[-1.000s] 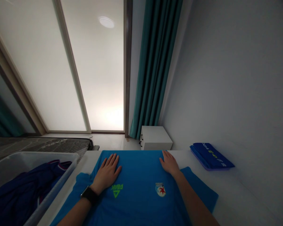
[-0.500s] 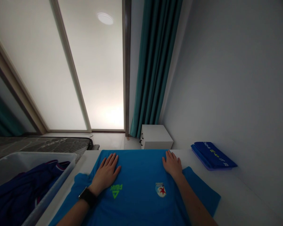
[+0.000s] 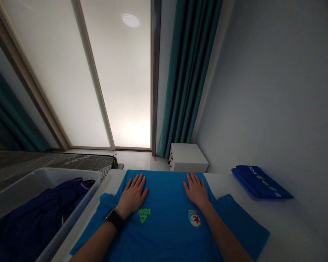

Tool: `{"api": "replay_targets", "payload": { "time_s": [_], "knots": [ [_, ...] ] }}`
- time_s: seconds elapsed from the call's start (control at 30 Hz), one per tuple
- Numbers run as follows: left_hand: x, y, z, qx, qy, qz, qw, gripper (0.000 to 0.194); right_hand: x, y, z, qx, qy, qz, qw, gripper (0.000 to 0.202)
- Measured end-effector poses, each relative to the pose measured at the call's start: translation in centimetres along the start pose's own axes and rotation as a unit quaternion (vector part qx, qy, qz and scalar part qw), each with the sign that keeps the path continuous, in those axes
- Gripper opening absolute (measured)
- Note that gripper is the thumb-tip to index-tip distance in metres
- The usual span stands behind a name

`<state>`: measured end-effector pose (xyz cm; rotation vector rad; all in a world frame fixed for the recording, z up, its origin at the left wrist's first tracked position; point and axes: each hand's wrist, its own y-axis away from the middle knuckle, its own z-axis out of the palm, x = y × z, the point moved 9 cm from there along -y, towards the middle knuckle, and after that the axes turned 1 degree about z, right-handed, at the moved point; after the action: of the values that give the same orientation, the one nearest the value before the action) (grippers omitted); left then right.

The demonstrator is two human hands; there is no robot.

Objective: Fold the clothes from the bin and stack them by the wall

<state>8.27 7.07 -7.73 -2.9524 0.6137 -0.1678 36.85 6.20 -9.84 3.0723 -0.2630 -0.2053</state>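
A blue shirt (image 3: 169, 225) with a green logo on its left part and a red-and-white badge on its right part lies spread on the white table (image 3: 221, 179). My left hand (image 3: 132, 194) rests flat on the shirt's upper left, fingers spread, a black watch on the wrist. On the upper right of the shirt lies my right hand (image 3: 196, 189), palm down with its fingers apart. Neither hand grips the fabric. The shirt's lower part runs out of view at the bottom.
Dark blue clothes (image 3: 38, 214) lie in a clear plastic bin (image 3: 98, 178) at the left. Folded blue garments (image 3: 262, 183) sit at the table's right, by the wall. Beyond the table are a white cabinet (image 3: 190, 156) and a teal curtain (image 3: 191, 80).
The view has shifted, so most things appear farther right. My right hand has moved slightly inward on the shirt, toward my left hand. Both hands stay flat on the fabric.
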Motion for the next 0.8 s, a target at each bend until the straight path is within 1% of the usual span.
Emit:
{"api": "replay_targets", "payload": {
  "time_s": [0.07, 0.17, 0.23, 0.33, 0.43, 0.5, 0.6, 0.7, 0.8],
  "knots": [
    [0.7, 0.1, -0.8, 0.017, -0.012, 0.012, 1.0, 0.062, -0.4, 0.7, -0.1, -0.003, 0.005, -0.009, 1.0, 0.068],
    [3.2, 0.8, -1.7, 0.031, -0.008, 0.058, 0.998, 0.061, -2.4, 2.6, -0.1, -0.007, -0.003, -0.048, 0.999, 0.071],
    [5.3, 1.6, -1.5, 0.021, 0.019, 0.09, 0.996, 0.061, -4.2, 4.2, 0.1, -0.012, -0.014, -0.075, 0.997, 0.072],
    [8.2, 2.9, -0.6, 0.003, 0.058, 0.136, 0.989, 0.064, -6.7, 6.4, 0.7, -0.025, -0.026, -0.107, 0.994, 0.072],
    [9.6, 3.8, 0.2, -0.008, 0.072, 0.154, 0.986, 0.065, -8.0, 7.3, 1.0, -0.036, -0.026, -0.124, 0.991, 0.071],
    [9.7, 4.0, 0.3, -0.007, 0.072, 0.155, 0.985, 0.064, -8.0, 7.4, 1.0, -0.04, -0.025, -0.126, 0.991, 0.071],
    [8.8, 4.1, -0.4, 0.003, 0.071, 0.153, 0.986, 0.062, -7.2, 7.4, 0.6, -0.049, -0.03, -0.121, 0.991, 0.071],
    [7.0, 4.9, -1.4, 0.008, 0.066, 0.145, 0.987, 0.061, -5.4, 7.7, -0.2, -0.04, -0.03, -0.115, 0.992, 0.073],
    [5.0, 6.5, -1.9, -0.004, 0.058, 0.145, 0.988, 0.06, -3.1, 8.5, -0.7, -0.031, -0.018, -0.112, 0.993, 0.073]
  ]
}}
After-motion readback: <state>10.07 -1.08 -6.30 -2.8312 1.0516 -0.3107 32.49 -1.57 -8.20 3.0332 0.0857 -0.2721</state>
